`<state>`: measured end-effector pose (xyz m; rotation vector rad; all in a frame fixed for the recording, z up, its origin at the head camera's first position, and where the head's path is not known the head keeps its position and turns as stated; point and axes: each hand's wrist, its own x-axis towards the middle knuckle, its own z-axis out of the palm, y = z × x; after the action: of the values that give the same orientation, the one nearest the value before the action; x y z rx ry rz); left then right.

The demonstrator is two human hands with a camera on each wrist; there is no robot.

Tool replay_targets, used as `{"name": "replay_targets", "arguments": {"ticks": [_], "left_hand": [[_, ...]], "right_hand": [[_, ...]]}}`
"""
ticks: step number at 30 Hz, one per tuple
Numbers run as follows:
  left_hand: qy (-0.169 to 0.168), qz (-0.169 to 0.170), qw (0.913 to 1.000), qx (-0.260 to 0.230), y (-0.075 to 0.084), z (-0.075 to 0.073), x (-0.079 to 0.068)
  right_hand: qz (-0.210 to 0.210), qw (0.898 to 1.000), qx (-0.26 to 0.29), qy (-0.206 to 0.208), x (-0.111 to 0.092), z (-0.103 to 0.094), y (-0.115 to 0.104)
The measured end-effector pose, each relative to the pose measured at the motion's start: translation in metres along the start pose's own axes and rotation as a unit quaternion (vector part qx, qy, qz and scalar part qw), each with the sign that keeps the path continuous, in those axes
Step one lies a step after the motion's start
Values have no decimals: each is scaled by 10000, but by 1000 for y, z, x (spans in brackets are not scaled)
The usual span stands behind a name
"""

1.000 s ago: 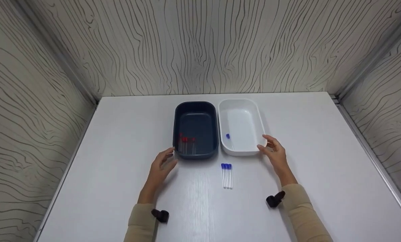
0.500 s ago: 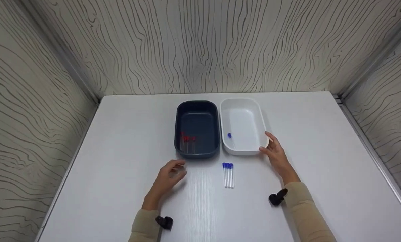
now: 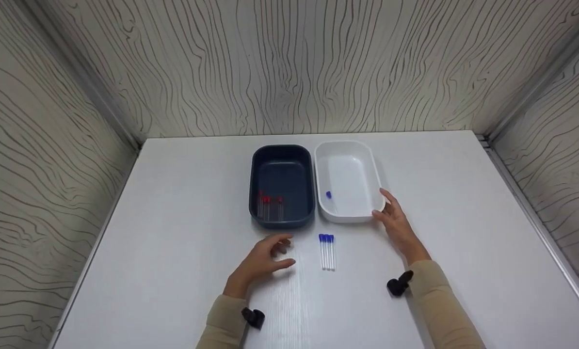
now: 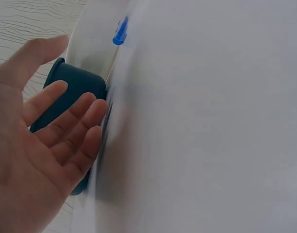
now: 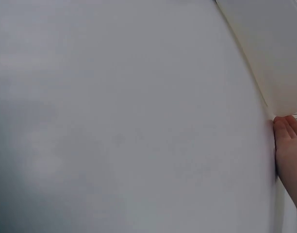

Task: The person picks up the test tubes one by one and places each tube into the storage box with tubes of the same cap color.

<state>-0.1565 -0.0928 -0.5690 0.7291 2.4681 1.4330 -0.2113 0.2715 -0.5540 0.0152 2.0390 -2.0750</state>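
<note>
My left hand (image 3: 264,258) hovers in front of the dark blue tray (image 3: 284,225), its thumb and fingers apart and nothing between them. Just right of its fingertips, several slim pens with blue caps (image 3: 328,253) lie side by side on the table. In the left wrist view the palm (image 4: 37,145) faces the camera, fingers loosely bent, with a blue cap (image 4: 120,32) beyond. My right hand (image 3: 399,228) rests at the near right corner of the white tray (image 3: 350,219), thumb on the front and fingers along the side. The right wrist view shows its extended fingers (image 5: 282,127) at that corner.
Several red-capped pens (image 3: 267,200) lie at the near end inside the dark tray. One blue-capped pen (image 3: 329,195) is in the white tray. Both trays stand side by side on the white table (image 3: 187,194), with a wood-patterned panel (image 3: 289,68) behind it.
My left hand has left the dark tray's near left corner and moved right and nearer to me, closer to the blue-capped pens. My right hand stays at the white tray's corner.
</note>
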Motion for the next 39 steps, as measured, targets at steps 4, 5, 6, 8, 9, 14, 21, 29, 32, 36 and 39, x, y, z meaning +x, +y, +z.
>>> {"name": "replay_targets", "arguments": {"ticks": [4, 5, 6, 8, 9, 14, 21, 29, 32, 36, 39], "left_hand": [[-139, -95, 9998, 80, 3, 8, 9], [-170, -121, 9997, 104, 4, 10, 11], [-191, -140, 9996, 157, 5, 12, 13], [-238, -187, 9992, 265, 8, 16, 17], [-252, -204, 9989, 330, 9, 17, 19], [-302, -354, 9965, 690, 15, 26, 28], [-225, -397, 9894, 1381, 22, 39, 38], [-144, -524, 9792, 1954, 26, 47, 45], [-117, -608, 9786, 1963, 26, 49, 46], [-88, -701, 9784, 1943, 26, 52, 47], [-88, -762, 9771, 1985, 26, 54, 49]], "right_hand": [[27, 9997, 210, -122, 6, -5, 9], [42, 9995, 267, -143, 8, -7, 11], [44, 9995, 294, -132, 9, -8, 13], [16, 9993, 330, -162, 11, -11, 16], [11, 9992, 369, -175, 12, -12, 17], [31, 9989, 445, -154, 13, -14, 17], [24, 9994, 336, -73, 12, -11, 16], [33, 9991, 424, -21, 11, -12, 18], [15, 9988, 491, -41, 11, -12, 19], [17, 9983, 572, -53, 11, -11, 20], [41, 9984, 566, -21, 10, -11, 20]]}}
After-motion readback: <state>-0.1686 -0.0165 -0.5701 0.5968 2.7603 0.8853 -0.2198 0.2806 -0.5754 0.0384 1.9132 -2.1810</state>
